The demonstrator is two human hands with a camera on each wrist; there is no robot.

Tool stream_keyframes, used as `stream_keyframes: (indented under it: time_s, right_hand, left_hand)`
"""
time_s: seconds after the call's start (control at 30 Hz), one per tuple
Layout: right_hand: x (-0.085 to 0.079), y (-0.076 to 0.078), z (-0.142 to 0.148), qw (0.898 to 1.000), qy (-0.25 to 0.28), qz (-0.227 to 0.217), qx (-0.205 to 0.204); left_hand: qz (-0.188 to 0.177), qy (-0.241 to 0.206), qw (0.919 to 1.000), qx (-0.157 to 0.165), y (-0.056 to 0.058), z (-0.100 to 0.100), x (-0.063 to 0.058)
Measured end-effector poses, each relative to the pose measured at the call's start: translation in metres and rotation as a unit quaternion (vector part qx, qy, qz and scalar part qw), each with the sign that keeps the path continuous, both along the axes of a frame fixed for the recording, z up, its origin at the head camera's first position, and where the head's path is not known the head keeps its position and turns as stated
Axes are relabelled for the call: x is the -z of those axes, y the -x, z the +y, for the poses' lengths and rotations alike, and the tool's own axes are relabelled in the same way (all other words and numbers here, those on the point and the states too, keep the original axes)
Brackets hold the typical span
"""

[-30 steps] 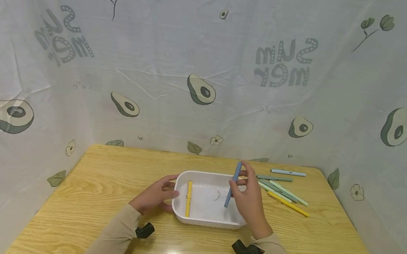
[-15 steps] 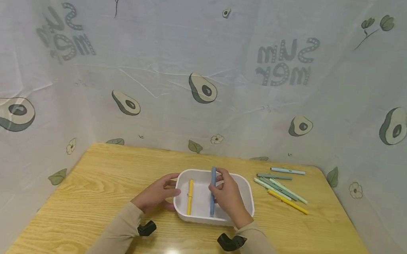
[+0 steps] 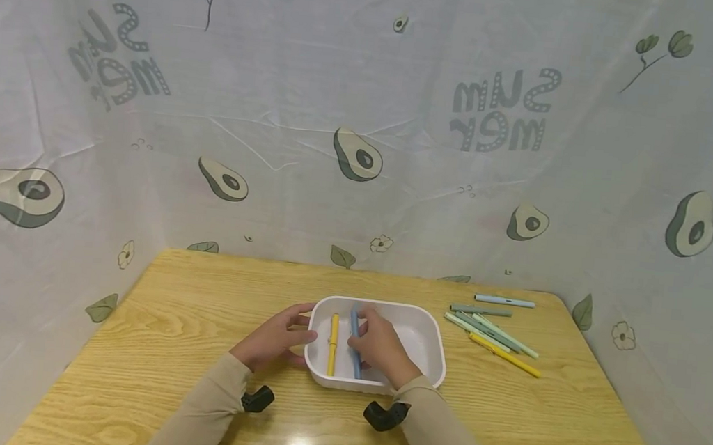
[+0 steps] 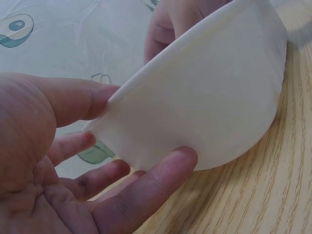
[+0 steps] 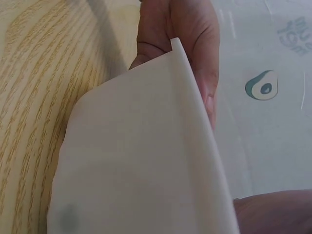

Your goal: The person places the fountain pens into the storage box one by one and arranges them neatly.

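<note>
Head view: the right hand (image 3: 384, 347) pinches the blue pen (image 3: 355, 326) inside the tray (image 3: 411, 331), just right of the yellow pen (image 3: 332, 346) that lies by the tray's left end. The blue pen leans slightly out of line with it; whether it touches the tray floor I cannot tell. In the right wrist view the tray wall hides the pen and the pinch.

The left hand (image 3: 275, 338) has its fingers spread wide at the tray's left end, touching rim and outer wall. The loose pens (image 3: 489, 331) lie to the right of the tray, toward the worktop's (image 3: 219, 295) far right corner.

To set the blue pen down well, I would square it to the yellow one, leave a small gap, lower both ends together, and part the fingertips gently so it does not roll. Light left-hand pressure should steady the tray enough.
</note>
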State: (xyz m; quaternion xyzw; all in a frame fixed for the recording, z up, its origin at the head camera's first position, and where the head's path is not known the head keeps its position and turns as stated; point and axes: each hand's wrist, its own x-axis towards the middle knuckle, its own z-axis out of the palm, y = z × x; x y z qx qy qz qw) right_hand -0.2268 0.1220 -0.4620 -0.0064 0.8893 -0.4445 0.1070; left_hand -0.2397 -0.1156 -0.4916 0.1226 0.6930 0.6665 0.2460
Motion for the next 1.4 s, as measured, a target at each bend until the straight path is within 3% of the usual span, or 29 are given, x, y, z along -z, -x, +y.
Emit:
stream_keyframes:
  time_s: [0.63, 1.03, 1.4]
  right_hand:
    - [0.008, 0.008, -0.008, 0.996, -0.087, -0.029, -0.014]
    - [0.001, 0.005, -0.008, 0.997, -0.07, -0.038, -0.011]
    - [0.006, 0.008, -0.016, 0.997, -0.061, -0.041, -0.017]
  left_hand:
    - [0.01, 0.01, 0.9999, 0.003, 0.0, 0.001, -0.002]
    - [0.005, 0.006, 1.0, 0.0, -0.001, 0.001, -0.004]
    - [0.001, 0.009, 0.9999, -0.009, -0.001, 0.0, -0.003]
